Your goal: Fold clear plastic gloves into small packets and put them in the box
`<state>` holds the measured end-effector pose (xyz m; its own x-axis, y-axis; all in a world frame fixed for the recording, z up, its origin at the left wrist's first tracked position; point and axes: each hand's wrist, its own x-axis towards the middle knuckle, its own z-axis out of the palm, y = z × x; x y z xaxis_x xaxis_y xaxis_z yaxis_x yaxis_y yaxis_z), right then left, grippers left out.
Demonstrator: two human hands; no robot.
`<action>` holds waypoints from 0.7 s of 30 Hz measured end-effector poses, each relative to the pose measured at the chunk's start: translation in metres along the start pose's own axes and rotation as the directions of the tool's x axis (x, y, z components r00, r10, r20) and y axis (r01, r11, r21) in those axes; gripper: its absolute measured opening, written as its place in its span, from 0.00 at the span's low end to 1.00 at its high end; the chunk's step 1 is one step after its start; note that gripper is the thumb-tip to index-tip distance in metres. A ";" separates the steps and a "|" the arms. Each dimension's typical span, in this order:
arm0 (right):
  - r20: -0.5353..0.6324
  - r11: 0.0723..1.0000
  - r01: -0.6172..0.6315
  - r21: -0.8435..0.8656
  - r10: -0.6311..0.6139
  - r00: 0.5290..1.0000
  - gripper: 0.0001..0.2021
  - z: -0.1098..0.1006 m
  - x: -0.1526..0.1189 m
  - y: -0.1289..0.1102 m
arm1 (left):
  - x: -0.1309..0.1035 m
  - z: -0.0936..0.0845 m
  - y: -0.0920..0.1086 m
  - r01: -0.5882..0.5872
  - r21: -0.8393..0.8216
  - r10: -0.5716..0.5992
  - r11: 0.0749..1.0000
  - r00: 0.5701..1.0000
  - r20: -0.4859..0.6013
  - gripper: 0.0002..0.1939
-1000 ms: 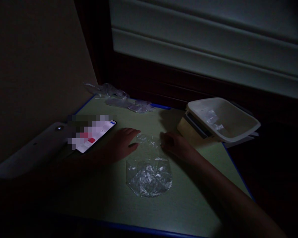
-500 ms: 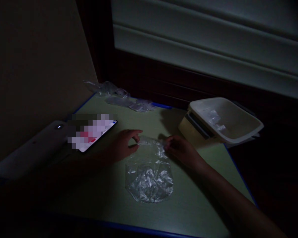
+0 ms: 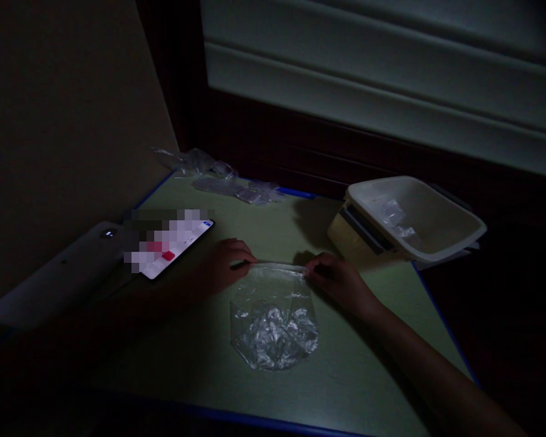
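Note:
A clear, crinkled plastic bag (image 3: 275, 334) lies on the table in front of me, its rounded bottom toward me. My left hand (image 3: 231, 262) pinches the left end of its far edge between thumb and fingers. At the right end of that edge, my right hand (image 3: 330, 276) is closed on the plastic. Between the two hands the edge is drawn into a straight, narrow band that looks folded over. The fingertips of my right hand are dim and partly hidden.
A pale plastic tub (image 3: 368, 243) with clear plastic pieces (image 3: 394, 212) inside stands at the right edge of the table (image 3: 346, 376). To the left lie a lit phone (image 3: 182, 249) and a long white device (image 3: 59, 273). More clear bags (image 3: 236, 185) lie along the back edge.
My left hand's fingers have closed on the bag's far edge, where they were apart before. That edge, loose earlier, is now straight and taut between both hands.

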<state>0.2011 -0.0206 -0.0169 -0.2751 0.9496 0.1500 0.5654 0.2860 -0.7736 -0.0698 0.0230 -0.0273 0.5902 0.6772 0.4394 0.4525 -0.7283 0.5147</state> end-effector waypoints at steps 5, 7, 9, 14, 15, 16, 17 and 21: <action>0.018 0.990 0.103 -0.093 -0.102 0.995 0.05 -0.003 -0.003 -0.012 | -0.001 0.000 -0.002 -0.083 0.062 0.079 0.995 0.995 0.057 0.06; 0.055 0.972 0.169 -0.164 -0.162 0.985 0.06 -0.004 -0.004 -0.016 | -0.002 -0.001 -0.002 -0.117 0.105 0.109 0.988 0.991 0.077 0.07; 0.106 0.942 0.232 -0.242 -0.212 0.971 0.07 -0.005 -0.006 -0.017 | -0.002 -0.003 -0.001 -0.139 0.124 0.127 0.983 0.987 0.094 0.08; 0.192 0.857 0.344 -0.383 -0.290 0.937 0.13 -0.009 -0.018 -0.013 | -0.001 -0.015 0.001 -0.276 0.225 0.218 0.934 0.943 0.251 0.11; 0.205 0.844 0.362 -0.396 -0.303 0.931 0.14 -0.010 -0.020 -0.012 | -0.001 -0.018 0.002 -0.305 0.242 0.233 0.921 0.930 0.286 0.10; 0.218 0.833 0.374 -0.408 -0.309 0.926 0.16 -0.012 -0.022 -0.012 | 0.000 -0.020 0.002 -0.331 0.257 0.245 0.908 0.917 0.315 0.09; 0.230 0.822 0.380 -0.423 -0.309 0.923 0.17 -0.013 -0.023 -0.013 | 0.000 -0.022 0.002 -0.359 0.273 0.258 0.892 0.903 0.345 0.09; 0.254 0.770 0.392 -0.503 -0.302 0.919 0.14 -0.013 -0.023 -0.023 | 0.000 -0.027 -0.001 -0.483 0.322 0.324 0.815 0.839 0.437 0.09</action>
<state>0.2049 -0.0474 0.0055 -0.6209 0.7536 0.2157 0.7186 0.6571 -0.2274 -0.0886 0.0263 -0.0080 0.9340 0.2861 0.2140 0.2990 -0.9538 -0.0297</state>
